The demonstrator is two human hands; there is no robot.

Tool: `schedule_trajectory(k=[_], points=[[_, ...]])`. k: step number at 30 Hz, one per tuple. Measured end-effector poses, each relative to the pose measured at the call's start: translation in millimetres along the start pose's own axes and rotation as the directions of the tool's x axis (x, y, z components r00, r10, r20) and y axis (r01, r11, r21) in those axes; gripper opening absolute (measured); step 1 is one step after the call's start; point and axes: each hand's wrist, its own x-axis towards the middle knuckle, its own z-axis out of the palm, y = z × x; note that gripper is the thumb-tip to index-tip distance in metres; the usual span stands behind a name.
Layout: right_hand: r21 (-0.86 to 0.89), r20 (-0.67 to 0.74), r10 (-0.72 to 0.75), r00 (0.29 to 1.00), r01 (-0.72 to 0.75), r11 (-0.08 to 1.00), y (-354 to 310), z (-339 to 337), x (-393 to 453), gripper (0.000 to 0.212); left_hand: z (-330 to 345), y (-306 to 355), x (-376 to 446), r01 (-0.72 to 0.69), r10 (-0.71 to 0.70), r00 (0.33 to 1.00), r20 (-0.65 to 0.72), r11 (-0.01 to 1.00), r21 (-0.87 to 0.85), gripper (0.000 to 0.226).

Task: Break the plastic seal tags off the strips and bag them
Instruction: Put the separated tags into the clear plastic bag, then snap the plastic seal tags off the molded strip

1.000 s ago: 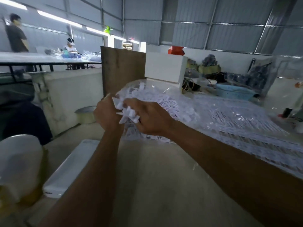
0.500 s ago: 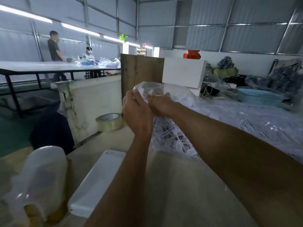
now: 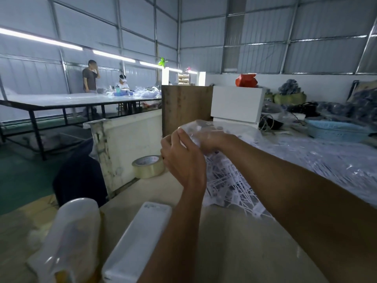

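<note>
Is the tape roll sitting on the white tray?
No, the tape roll stands on the table beside the board, apart from the white tray.

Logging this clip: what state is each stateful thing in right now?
Clear bag: mouth held open, tags inside.
Left hand: grip on the bag's rim.
Right hand: inside the bag; grip unclear.
Tape roll: lying flat on the table.
Blue basket: upright.

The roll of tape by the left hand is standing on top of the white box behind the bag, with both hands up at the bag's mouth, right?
Not quite. In the head view the roll of tape lies on the table, down beside the left hand, not on the white box. Both hands, the right hand included, are indeed at the bag.
</note>
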Motion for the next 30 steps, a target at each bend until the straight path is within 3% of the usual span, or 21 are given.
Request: schedule_trajectory(k=[4, 8, 12, 14, 17, 19, 22, 24, 28, 30], points=[[0.038, 0.044, -0.086, 0.995, 0.084, 0.996, 8, 5, -7, 0.066, -4, -3, -5, -0.025, 0.025, 1.0, 0.003, 1.0, 0.002, 0.041], [-0.168, -0.16, -0.265, 0.951, 0.238, 0.956, 35, 6, -39, 0.082, -5, -4, -7, -0.015, 0.015, 1.0, 0.004, 1.0, 0.006, 0.043], [-0.439, -0.214, -0.391, 0.895, 0.27, 0.857, 68, -10, -62, 0.042, -5, -6, -6, 0.014, -0.014, 1.0, -0.007, 1.0, 0.002, 0.043], [-0.524, -0.264, -0.386, 0.884, 0.205, 0.827, 73, -11, -65, 0.035, -5, -7, -6, 0.0, 0.0, 1.0, -0.011, 1.0, 0.012, 0.043], [-0.594, -0.35, -0.365, 0.863, 0.097, 0.798, 62, -5, -63, 0.051, -4, -7, -7, -0.036, 0.037, 0.999, -0.012, 0.999, 0.041, 0.042], [-0.605, -0.331, -0.302, 0.894, 0.044, 0.795, 54, -3, -62, 0.052, -3, -7, -8, -0.078, 0.078, 0.997, -0.015, 0.996, 0.05, 0.041], [-0.499, -0.283, -0.187, 0.941, 0.022, 0.866, 47, -3, -66, 0.056, -4, -7, -8, -0.122, 0.124, 0.992, -0.023, 0.988, 0.09, 0.037], [-0.409, -0.294, -0.22, 0.93, 0.085, 0.909, 41, -3, -82, 0.06, -5, -8, -9, -0.18, 0.186, 0.982, -0.013, 0.964, 0.197, 0.034], [-0.302, -0.393, -0.402, 0.827, 0.297, 0.906, 34, 21, -152, 0.06, -9, -1, -26, -0.446, 0.44, 0.893, 0.091, 0.845, 0.295, 0.051], [-0.212, -0.475, -0.424, 0.771, 0.367, 0.906, 48, 42, -209, 0.059, -9, 6, -44, -0.668, 0.654, 0.743, 0.14, 0.719, 0.192, 0.042]])
